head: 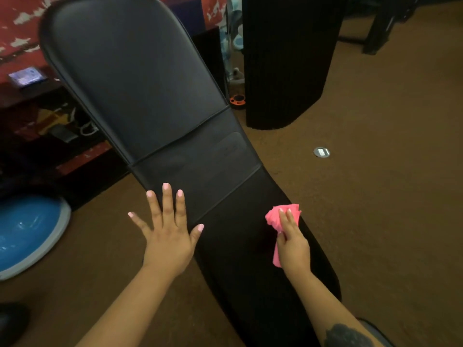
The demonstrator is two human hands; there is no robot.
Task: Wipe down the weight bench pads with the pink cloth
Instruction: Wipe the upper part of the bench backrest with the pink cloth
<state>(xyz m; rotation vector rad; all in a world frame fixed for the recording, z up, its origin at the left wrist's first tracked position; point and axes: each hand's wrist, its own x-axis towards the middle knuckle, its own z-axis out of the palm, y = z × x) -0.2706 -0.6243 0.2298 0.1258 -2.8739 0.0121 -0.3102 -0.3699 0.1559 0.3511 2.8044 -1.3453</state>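
On the smooth black bench pad (233,246), right hand (293,244) grips crumpled pink cloth (275,216); left hand (167,236) splayed.

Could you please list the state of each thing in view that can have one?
Left hand: open, fingers spread, at the bench's edge.
Right hand: holds the pink cloth.
Pink cloth: bunched, pressed on the seat pad.
Seat pad: flat.
Back pad: inclined upward.

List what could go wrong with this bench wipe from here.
1. The pink cloth is bunched in the right hand, so each pass likely covers a narrow strip and may leave gaps.
2. The back pad is far from the cloth and could get skipped.
3. The left hand, spread at the pad's edge, may leave fingerprints.
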